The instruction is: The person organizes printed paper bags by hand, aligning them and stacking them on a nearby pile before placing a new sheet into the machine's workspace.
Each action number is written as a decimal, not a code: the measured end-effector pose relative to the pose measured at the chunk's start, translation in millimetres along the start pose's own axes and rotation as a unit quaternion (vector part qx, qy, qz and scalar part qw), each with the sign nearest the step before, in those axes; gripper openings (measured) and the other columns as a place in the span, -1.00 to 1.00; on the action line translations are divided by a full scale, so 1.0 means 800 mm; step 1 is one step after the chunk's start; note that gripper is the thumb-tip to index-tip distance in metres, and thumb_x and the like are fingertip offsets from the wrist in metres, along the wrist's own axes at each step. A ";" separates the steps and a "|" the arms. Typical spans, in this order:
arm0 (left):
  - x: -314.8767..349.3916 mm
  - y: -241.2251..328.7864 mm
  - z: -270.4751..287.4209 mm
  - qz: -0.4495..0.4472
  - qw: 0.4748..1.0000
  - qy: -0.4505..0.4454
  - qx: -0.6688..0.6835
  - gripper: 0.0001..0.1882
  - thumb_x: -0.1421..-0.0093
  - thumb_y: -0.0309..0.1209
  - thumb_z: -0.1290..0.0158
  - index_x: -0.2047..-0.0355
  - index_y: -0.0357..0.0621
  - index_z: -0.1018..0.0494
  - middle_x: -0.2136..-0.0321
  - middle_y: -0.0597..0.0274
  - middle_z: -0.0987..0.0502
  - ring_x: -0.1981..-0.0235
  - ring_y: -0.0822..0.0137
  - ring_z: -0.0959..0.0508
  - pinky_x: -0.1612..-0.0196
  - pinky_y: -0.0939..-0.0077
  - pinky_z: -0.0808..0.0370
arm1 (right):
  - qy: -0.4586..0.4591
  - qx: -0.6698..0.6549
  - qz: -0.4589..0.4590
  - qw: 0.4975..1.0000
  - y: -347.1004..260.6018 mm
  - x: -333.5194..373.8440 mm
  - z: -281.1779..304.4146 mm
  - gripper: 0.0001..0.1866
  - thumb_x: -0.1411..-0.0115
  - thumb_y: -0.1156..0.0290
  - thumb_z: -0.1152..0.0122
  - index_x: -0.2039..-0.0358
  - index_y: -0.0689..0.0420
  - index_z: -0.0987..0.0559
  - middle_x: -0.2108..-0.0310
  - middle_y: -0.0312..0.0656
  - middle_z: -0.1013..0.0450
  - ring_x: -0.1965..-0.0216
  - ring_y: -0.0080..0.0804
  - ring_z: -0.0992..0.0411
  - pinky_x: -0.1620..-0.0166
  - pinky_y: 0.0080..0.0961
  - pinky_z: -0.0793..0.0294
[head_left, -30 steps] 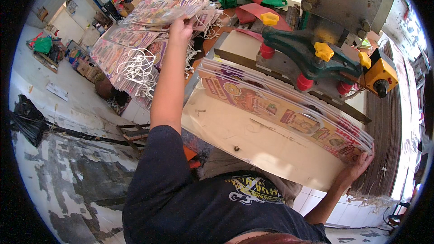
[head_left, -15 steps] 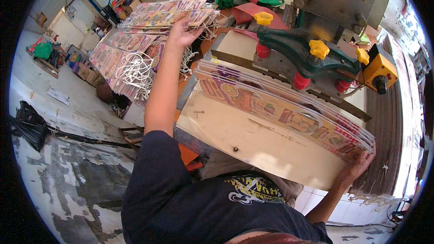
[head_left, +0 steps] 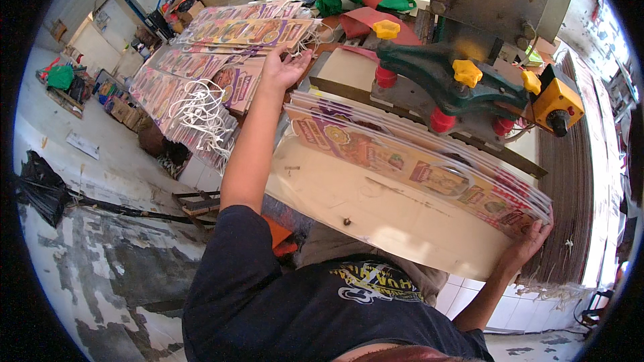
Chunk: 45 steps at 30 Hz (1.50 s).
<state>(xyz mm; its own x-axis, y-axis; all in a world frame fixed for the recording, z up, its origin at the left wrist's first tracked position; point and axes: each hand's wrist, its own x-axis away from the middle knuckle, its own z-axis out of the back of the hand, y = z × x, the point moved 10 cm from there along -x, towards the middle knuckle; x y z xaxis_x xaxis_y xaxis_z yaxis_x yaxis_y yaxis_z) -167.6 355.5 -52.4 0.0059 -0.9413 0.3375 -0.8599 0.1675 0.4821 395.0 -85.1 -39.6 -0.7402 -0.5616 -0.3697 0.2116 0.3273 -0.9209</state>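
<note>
My right hand (head_left: 528, 245) grips the right end of a stack of long printed sheets (head_left: 402, 161), purple, orange and red. The stack leans on edge on a cream board (head_left: 376, 211), in front of the press's metal bar (head_left: 429, 127). My left hand (head_left: 285, 69) is open, palm up with fingers spread, apart from that stack. It is beside the near right edge of a pile of similar printed pieces (head_left: 251, 30) with white cords. More printed pieces (head_left: 168, 97) with a tangle of white cord (head_left: 201, 104) lie left of my forearm.
A press with a dark green bracket (head_left: 416, 70), yellow knobs and red feet stands beyond the board. A yellow control box (head_left: 560, 104) hangs at its right. A tall stack of brown board (head_left: 570, 181) is on the right. A black plastic bag (head_left: 43, 184) lies at the left.
My left hand has come off the edge of the corded pile and moved slightly right and nearer, its fingers opening. My right hand keeps its grip on the stack's end.
</note>
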 end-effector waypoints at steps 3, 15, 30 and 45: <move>-0.009 0.001 0.009 0.038 0.999 -0.013 0.034 -0.41 -0.37 -0.23 -0.03 -0.21 -0.30 -0.06 -0.27 -0.35 -0.20 -0.22 -0.21 -0.39 -0.18 -0.02 -0.47 | -0.009 0.008 0.009 1.000 -0.007 0.001 -0.007 -0.40 -0.45 0.02 0.07 -0.29 0.21 -0.27 -0.16 -0.06 -0.35 -0.16 -0.27 -0.34 -0.24 -0.28 -0.30; 0.003 0.004 -0.022 -0.031 0.998 -0.054 0.022 -0.41 -0.34 -0.04 -0.06 -0.28 0.11 -0.17 -0.01 -0.06 -0.31 0.12 0.12 -0.50 0.10 0.18 -0.49 | -0.010 0.056 0.042 0.998 0.006 -0.008 0.011 -0.43 -0.46 0.06 0.09 -0.27 0.23 -0.30 -0.16 -0.09 -0.34 -0.18 -0.29 -0.31 -0.25 -0.30 -0.26; -0.016 0.133 -0.019 -0.174 0.985 -0.005 0.014 -0.31 -0.19 0.22 -0.11 0.09 -0.23 -0.39 0.14 -0.06 -0.38 0.24 0.12 -0.41 0.06 0.23 -0.53 | -0.013 0.044 0.019 0.999 -0.005 0.000 0.000 -0.40 -0.45 0.02 0.07 -0.29 0.22 -0.28 -0.16 -0.08 -0.34 -0.15 -0.31 -0.34 -0.20 -0.32 -0.33; -0.049 0.204 0.014 -0.243 0.961 0.004 -0.130 -0.74 -0.29 -0.35 -0.06 0.06 -0.19 -0.48 0.16 0.06 -0.61 0.18 0.06 -0.63 0.19 0.03 -0.57 | -0.017 0.011 0.018 1.000 0.000 -0.002 0.003 -0.35 -0.38 0.00 -0.10 -0.30 0.16 -0.27 -0.16 -0.06 -0.36 -0.16 -0.24 -0.36 -0.21 -0.27 -0.37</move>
<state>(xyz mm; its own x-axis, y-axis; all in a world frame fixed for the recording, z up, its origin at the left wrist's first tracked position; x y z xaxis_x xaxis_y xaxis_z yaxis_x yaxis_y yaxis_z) -313.5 416.5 4.2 0.3787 -0.9251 0.0269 -0.5984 -0.2226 0.7697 398.3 -86.0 -39.4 -0.7098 -0.5757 -0.4059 0.2521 0.3304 -0.9096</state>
